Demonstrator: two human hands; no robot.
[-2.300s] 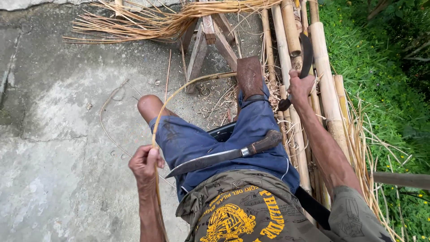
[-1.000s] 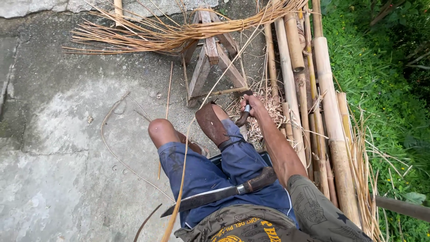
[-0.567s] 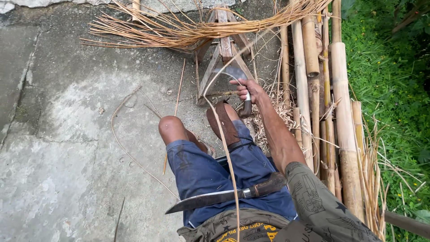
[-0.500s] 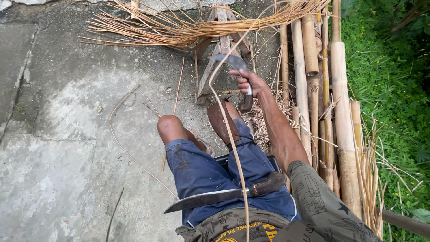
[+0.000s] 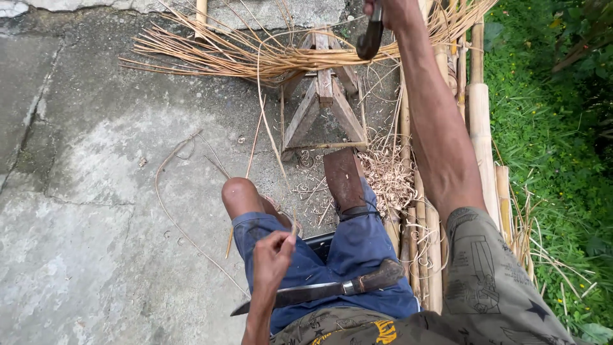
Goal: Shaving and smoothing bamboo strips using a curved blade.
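Seated before the wooden sawhorse (image 5: 324, 96), we pinch the near end of a thin bamboo strip (image 5: 263, 108) between the fingers of our left hand (image 5: 271, 255), low and left of the stand; the strip rises in a curve to the bundle of splints (image 5: 255, 54) draped across it. A sheathless long knife (image 5: 319, 291) lies on our blue shorts below the stand. Above its right side, our right hand (image 5: 389, 9) is closed around a dark curved blade (image 5: 370, 35). Bamboo poles (image 5: 479, 128) lie right of the stand.
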